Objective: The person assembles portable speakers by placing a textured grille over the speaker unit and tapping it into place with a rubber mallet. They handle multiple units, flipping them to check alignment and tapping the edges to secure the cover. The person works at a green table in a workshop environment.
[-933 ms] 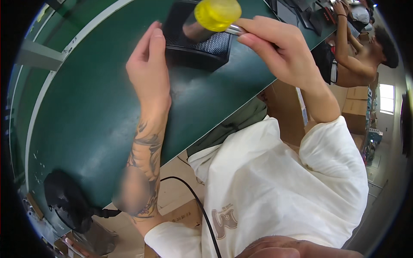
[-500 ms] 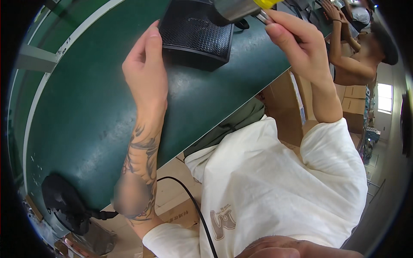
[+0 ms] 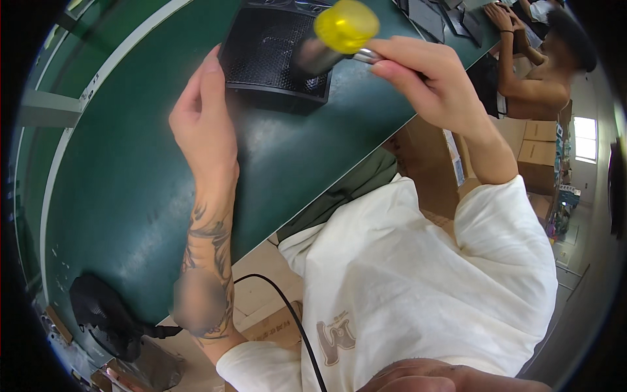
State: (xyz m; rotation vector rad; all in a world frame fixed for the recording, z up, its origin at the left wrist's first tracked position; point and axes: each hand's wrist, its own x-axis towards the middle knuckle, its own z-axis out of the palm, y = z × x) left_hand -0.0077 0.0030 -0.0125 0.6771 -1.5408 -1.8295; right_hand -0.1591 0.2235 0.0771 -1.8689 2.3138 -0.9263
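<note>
A black speaker box (image 3: 271, 49) with a mesh grille lies at the far side of the green table. My left hand (image 3: 208, 114) holds it by its left edge, thumb and fingers pressed against the side. In my right hand (image 3: 428, 78), a mallet (image 3: 346, 26) is pinched by its metal handle between thumb and fingers. One face of the mallet is yellow; its other end is dark, blurred by motion, and hangs over the right part of the grille. Whether that end touches the grille, I cannot tell.
A black cap-like item with a strap (image 3: 101, 313) rests at the table's near left. A black cable (image 3: 287, 304) runs down beside my shirt. Cardboard boxes (image 3: 539, 150) stand on the right. Beyond them a person (image 3: 532, 78) works near black panels (image 3: 450, 19).
The mallet has swung left and down over the grille, its yellow face now turned more into view. The speaker and my left hand have shifted slightly left.
</note>
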